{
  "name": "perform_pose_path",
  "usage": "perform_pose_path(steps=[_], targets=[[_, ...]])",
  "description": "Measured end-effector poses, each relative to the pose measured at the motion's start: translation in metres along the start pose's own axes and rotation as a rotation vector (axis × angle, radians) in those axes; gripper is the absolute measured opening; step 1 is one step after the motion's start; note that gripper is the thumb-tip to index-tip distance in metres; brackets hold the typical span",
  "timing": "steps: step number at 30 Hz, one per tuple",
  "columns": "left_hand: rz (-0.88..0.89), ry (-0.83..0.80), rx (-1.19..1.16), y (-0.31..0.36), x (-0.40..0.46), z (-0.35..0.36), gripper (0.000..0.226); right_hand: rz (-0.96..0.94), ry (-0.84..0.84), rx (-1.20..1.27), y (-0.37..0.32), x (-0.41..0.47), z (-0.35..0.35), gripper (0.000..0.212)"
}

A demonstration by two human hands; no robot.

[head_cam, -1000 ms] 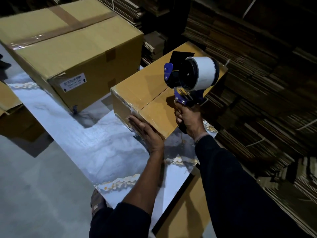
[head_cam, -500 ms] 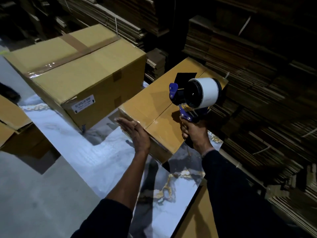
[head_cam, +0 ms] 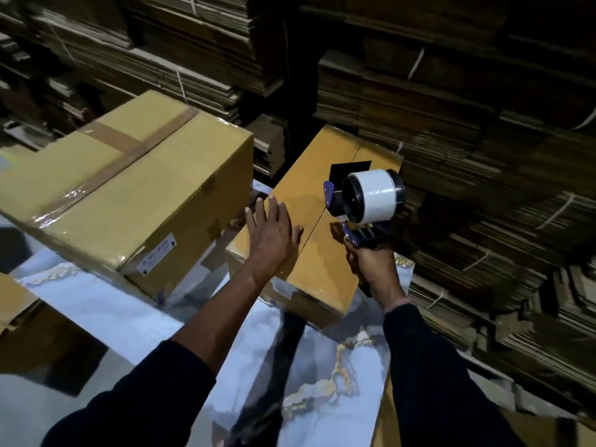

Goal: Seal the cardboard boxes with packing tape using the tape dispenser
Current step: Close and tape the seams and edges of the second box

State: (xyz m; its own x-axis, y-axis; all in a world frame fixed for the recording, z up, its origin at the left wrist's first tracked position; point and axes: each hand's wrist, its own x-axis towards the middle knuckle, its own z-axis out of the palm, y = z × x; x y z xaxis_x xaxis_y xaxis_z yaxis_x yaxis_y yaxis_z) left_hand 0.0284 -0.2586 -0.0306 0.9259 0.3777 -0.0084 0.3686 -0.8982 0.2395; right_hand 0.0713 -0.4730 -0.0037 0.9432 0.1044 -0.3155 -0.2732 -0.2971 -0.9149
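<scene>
A small brown cardboard box (head_cam: 319, 253) lies on the marbled table (head_cam: 129, 317), its two top flaps meeting in a seam down the middle. My left hand (head_cam: 272, 232) rests flat, fingers spread, on the box's left flap. My right hand (head_cam: 371, 267) grips the handle of a blue tape dispenser (head_cam: 364, 204) carrying a white tape roll, held upright just above the box's right flap. A larger box (head_cam: 129, 201) with brown tape across its top stands to the left.
Tall stacks of flattened cardboard (head_cam: 467, 156) fill the back and right side. More cardboard (head_cam: 19, 301) sits low at the left edge, and a brown box edge (head_cam: 383, 414) shows below the table on the right.
My left hand rose from the small box's near side face onto its top left flap. The dispenser stayed above the right flap while my view tilted upward.
</scene>
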Motion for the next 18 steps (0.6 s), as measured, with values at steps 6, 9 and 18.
perform_pose_path(steps=[6, 9, 18], targets=[[0.036, -0.026, 0.004, -0.008, 0.019, -0.006, 0.079, 0.038, 0.173, 0.106, -0.002, -0.008, 0.009, 0.005], [0.035, -0.05, 0.024, -0.011, 0.02, -0.01, 0.08, 0.038, 0.219, 0.106, -0.003, -0.01, 0.011, 0.01], [0.021, -0.074, 0.075, -0.058, 0.004, -0.02, 0.083, 0.055, 0.199, -0.009, -0.004, -0.043, 0.051, 0.01]])
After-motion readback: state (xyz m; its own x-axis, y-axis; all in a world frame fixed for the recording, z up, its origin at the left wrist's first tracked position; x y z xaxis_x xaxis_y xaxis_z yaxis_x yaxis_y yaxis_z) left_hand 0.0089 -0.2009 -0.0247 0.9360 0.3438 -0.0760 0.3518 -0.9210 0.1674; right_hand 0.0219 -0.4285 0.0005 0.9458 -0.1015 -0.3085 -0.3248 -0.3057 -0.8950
